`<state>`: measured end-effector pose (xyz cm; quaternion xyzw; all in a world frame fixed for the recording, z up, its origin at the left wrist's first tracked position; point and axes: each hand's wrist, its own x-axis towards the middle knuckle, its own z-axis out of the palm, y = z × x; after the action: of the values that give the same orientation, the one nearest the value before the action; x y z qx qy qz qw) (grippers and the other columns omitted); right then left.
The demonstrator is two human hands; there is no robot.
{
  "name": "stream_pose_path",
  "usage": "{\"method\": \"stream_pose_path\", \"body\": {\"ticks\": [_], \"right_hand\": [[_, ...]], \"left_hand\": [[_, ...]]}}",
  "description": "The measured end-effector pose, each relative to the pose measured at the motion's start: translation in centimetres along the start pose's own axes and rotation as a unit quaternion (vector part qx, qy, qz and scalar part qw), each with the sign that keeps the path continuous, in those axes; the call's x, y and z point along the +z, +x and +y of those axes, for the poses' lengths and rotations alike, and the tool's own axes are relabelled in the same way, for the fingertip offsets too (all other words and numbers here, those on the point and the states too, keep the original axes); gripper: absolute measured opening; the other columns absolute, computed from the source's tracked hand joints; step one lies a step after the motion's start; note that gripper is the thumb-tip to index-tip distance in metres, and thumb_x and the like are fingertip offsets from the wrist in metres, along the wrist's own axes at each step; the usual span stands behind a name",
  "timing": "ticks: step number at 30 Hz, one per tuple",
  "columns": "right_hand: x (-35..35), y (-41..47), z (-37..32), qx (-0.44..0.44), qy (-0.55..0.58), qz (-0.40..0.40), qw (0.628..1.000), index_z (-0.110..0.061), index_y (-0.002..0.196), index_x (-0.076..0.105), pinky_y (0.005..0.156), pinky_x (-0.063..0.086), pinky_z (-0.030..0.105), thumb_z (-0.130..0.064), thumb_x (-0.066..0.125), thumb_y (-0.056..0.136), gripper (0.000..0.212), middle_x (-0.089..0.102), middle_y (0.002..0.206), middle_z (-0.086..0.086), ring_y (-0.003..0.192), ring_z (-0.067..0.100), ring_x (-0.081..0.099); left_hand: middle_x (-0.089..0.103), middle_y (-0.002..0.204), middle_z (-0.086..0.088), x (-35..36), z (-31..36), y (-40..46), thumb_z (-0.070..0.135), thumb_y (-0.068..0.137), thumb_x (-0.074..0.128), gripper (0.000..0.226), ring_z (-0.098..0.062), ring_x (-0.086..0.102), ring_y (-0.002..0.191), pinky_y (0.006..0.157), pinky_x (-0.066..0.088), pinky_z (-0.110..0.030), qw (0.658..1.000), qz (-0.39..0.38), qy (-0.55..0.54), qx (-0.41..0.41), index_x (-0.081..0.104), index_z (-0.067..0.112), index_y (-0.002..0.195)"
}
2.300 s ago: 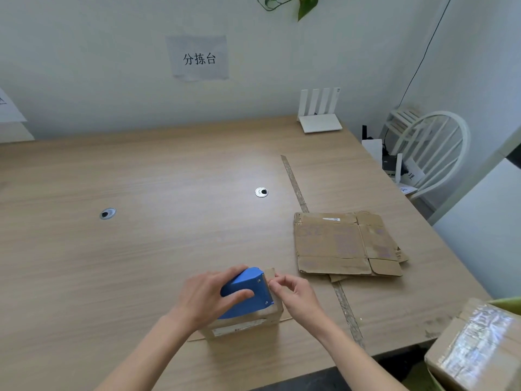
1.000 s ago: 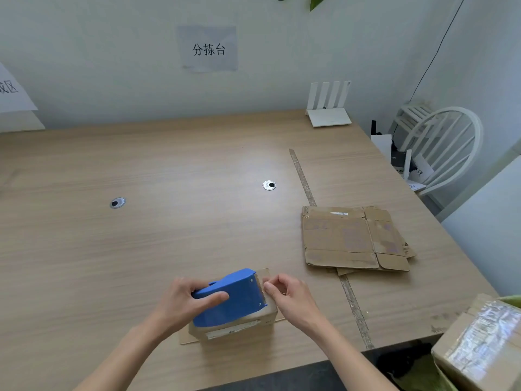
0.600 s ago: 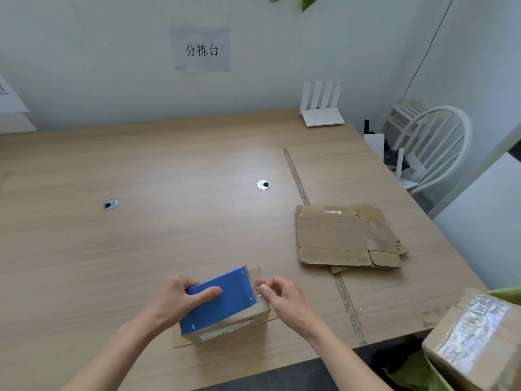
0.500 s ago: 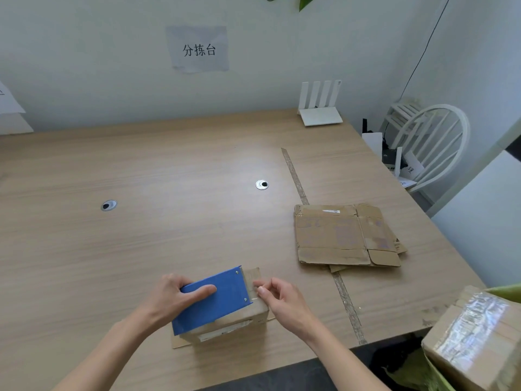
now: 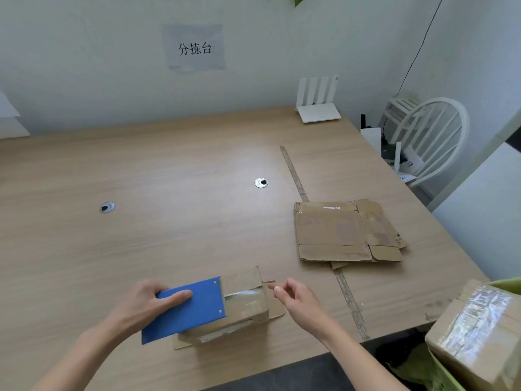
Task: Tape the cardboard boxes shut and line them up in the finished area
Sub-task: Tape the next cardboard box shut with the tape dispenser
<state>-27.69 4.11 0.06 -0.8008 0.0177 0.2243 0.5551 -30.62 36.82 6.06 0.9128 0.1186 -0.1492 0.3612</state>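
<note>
A small cardboard box point(image 5: 248, 309) stands near the table's front edge, with a strip of clear tape shining along its top. My left hand point(image 5: 141, 306) grips a blue tape dispenser point(image 5: 187, 310) that lies tilted on the box's left half. My right hand point(image 5: 298, 303) hovers just right of the box with loosely curled fingers, holding nothing and apart from the cardboard. Side flaps of the box stick out on the table at its right end.
A stack of flattened cardboard boxes point(image 5: 344, 232) lies to the right on the wooden table point(image 5: 169, 176). A taped box point(image 5: 473, 331) sits off the table's front right corner. A white router point(image 5: 318, 103) stands at the back; a white chair point(image 5: 431, 134) is beyond the right edge.
My left hand has drawn the dispenser leftward along the box top, leaving tape behind it. My right hand has let go of the box's right end and moved slightly away.
</note>
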Motion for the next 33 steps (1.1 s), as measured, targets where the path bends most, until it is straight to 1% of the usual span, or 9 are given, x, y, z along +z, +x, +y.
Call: {"method": "stream_pose_path", "body": {"ticks": [3, 5, 8, 11, 19, 25, 27, 30, 33], "right_hand": [[0.6, 0.1, 1.4, 0.014, 0.001, -0.011, 1.0, -0.01, 0.091, 0.059, 0.093, 0.056, 0.031, -0.029, 0.055, 0.103, 0.023, 0.071, 0.097, -0.002, 0.099, 0.006, 0.068], [1.1, 0.6, 1.6, 0.018, 0.082, -0.003, 0.996, -0.001, 0.096, 0.058, 0.097, 0.057, 0.034, -0.023, 0.053, 0.105, 0.024, 0.073, 0.11, 0.004, 0.106, 0.011, 0.071], [0.6, 1.6, 0.3, 0.013, 0.136, 0.017, 0.99, 0.003, 0.097, 0.059, 0.093, 0.059, 0.034, -0.021, 0.053, 0.105, 0.026, 0.076, 0.107, 0.01, 0.102, 0.014, 0.073], [0.4, 2.3, -0.2, 0.028, 0.127, 0.015, 0.991, -0.004, 0.094, 0.06, 0.088, 0.061, 0.035, -0.023, 0.054, 0.104, 0.023, 0.076, 0.103, 0.011, 0.095, 0.017, 0.075], [0.9, 3.0, 1.0, 0.085, 0.145, 0.022, 0.986, 0.001, 0.095, 0.063, 0.077, 0.061, 0.029, -0.019, 0.057, 0.103, 0.022, 0.076, 0.096, 0.013, 0.087, 0.021, 0.076], [1.3, 3.7, 1.5, 0.131, 0.16, -0.002, 0.978, -0.001, 0.092, 0.067, 0.077, 0.062, 0.03, -0.021, 0.06, 0.102, 0.023, 0.075, 0.1, 0.018, 0.085, 0.022, 0.074], [1.3, 3.7, 1.3, 0.142, 0.155, -0.026, 0.977, -0.001, 0.096, 0.069, 0.074, 0.061, 0.028, -0.024, 0.062, 0.101, 0.025, 0.076, 0.098, 0.016, 0.083, 0.021, 0.076], [0.7, 4.1, 1.2, 0.164, 0.133, -0.069, 0.975, -0.002, 0.107, 0.072, 0.08, 0.063, 0.034, -0.036, 0.068, 0.096, 0.036, 0.078, 0.099, 0.011, 0.087, 0.023, 0.076], [-0.1, 4.1, 1.8, 0.194, 0.06, -0.075, 0.976, -0.003, 0.112, 0.065, 0.075, 0.063, 0.033, -0.039, 0.077, 0.088, 0.045, 0.07, 0.11, 0.008, 0.087, 0.021, 0.074]], "left_hand": [[0.055, 0.05, -0.004, 1.0, -0.1, 0.0, 0.081, 0.053, 0.059, 0.077, -0.013, 0.044, 0.045, 0.052, 0.03, -0.028, 1.0, -0.003, -0.012, 0.004, 0.058, 0.004, 0.055], [0.051, 0.046, 0.001, 1.4, 0.0, 0.4, 0.082, 0.054, 0.058, 0.071, -0.012, 0.041, 0.043, 0.051, 0.029, -0.029, 1.0, 0.022, -0.013, 0.011, 0.051, 0.011, 0.048], [0.041, 0.043, 0.006, 1.4, -0.1, 0.7, 0.082, 0.055, 0.057, 0.066, -0.013, 0.034, 0.042, 0.051, 0.025, -0.029, 0.999, 0.05, -0.017, 0.009, 0.038, 0.019, 0.045], [0.043, 0.042, 0.005, 1.4, -0.2, 0.8, 0.082, 0.055, 0.056, 0.066, -0.012, 0.035, 0.041, 0.05, 0.025, -0.028, 0.998, 0.056, -0.015, 0.011, 0.039, 0.019, 0.042], [0.045, 0.042, 0.003, 1.8, -0.3, 0.7, 0.082, 0.055, 0.055, 0.065, -0.012, 0.037, 0.04, 0.049, 0.025, -0.028, 0.996, 0.079, -0.015, 0.025, 0.042, 0.019, 0.044], [0.052, 0.045, -0.004, 2.0, -0.9, 0.9, 0.083, 0.057, 0.056, 0.071, -0.013, 0.041, 0.041, 0.05, 0.027, -0.03, 0.996, 0.083, -0.02, 0.024, 0.051, 0.013, 0.046], [0.052, 0.045, -0.004, 2.0, -0.7, 0.7, 0.082, 0.057, 0.056, 0.07, -0.012, 0.041, 0.041, 0.049, 0.027, -0.029, 0.996, 0.082, -0.023, 0.021, 0.05, 0.013, 0.046], [0.049, 0.044, 0.001, 2.1, -0.4, 0.6, 0.081, 0.057, 0.056, 0.067, -0.011, 0.039, 0.04, 0.048, 0.026, -0.026, 0.996, 0.087, -0.023, 0.024, 0.046, 0.016, 0.045], [0.05, 0.046, -0.001, 2.1, -0.5, 0.7, 0.081, 0.058, 0.056, 0.075, -0.011, 0.04, 0.042, 0.049, 0.027, -0.028, 0.995, 0.091, -0.028, 0.022, 0.05, 0.007, 0.049]]}}
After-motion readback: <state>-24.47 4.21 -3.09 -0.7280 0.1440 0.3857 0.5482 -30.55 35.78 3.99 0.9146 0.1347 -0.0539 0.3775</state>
